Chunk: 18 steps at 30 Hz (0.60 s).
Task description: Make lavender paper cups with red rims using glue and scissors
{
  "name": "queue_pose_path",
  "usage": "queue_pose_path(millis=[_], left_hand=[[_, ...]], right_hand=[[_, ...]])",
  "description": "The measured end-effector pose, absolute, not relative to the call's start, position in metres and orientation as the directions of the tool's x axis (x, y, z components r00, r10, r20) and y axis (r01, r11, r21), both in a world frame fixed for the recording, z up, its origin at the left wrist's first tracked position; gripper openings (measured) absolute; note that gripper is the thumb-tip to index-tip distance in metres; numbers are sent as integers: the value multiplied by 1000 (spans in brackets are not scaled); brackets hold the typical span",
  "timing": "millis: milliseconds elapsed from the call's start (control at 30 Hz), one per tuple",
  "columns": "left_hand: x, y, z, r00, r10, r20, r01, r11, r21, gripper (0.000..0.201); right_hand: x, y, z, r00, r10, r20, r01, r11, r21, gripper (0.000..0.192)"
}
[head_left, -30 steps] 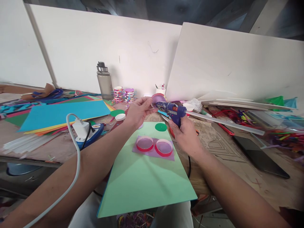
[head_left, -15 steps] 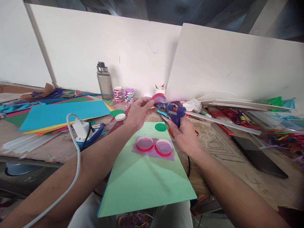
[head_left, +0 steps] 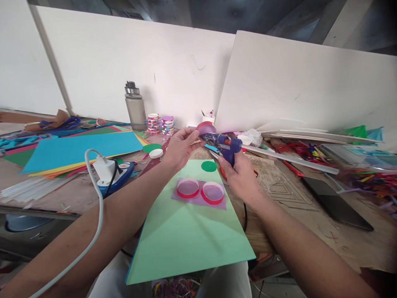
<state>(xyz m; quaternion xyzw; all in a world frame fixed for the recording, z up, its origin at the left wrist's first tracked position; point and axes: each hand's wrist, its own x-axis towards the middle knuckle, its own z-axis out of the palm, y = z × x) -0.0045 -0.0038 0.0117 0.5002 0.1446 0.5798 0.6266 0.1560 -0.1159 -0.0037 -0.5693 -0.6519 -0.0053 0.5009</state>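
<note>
Held up in my left hand (head_left: 182, 148) is a round cap with a red rim and a purple inside (head_left: 207, 126). My right hand (head_left: 242, 174) grips a blue hot glue gun (head_left: 228, 147), its nozzle at the cap's near edge; whether they touch I cannot tell. A long glue stick (head_left: 291, 159) sticks out of the gun's back. Below, two red-rimmed rings (head_left: 187, 188) sit side by side on a purple paper piece (head_left: 198, 200). That piece lies on a light green sheet (head_left: 192, 240), near a dark green paper disc (head_left: 209, 166).
Coloured paper sheets (head_left: 87, 149), spare glue sticks (head_left: 34, 188) and a blue extension socket (head_left: 124, 174) with a white plug lie left. A bottle (head_left: 135, 107) and two stacks of caps (head_left: 168, 125) stand behind. On the right are a phone (head_left: 336, 203) and a red cutter (head_left: 293, 169).
Both hands keep almost the same pose with the cap and the glue gun. The whole view has shifted slightly.
</note>
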Motion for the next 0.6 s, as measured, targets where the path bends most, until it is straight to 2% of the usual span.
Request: queue_pose_path(millis=[333,600], left_hand=[[-5,-4,15,138,899,416,-615,-252,747,44],[-2,-14,15,252,884,393,-618,-165,769,46]], right_hand=[[159,-112,-5,227,736,638,764,272,-585,33],[159,-109,-6,218,690,690,729,355,-585,25]])
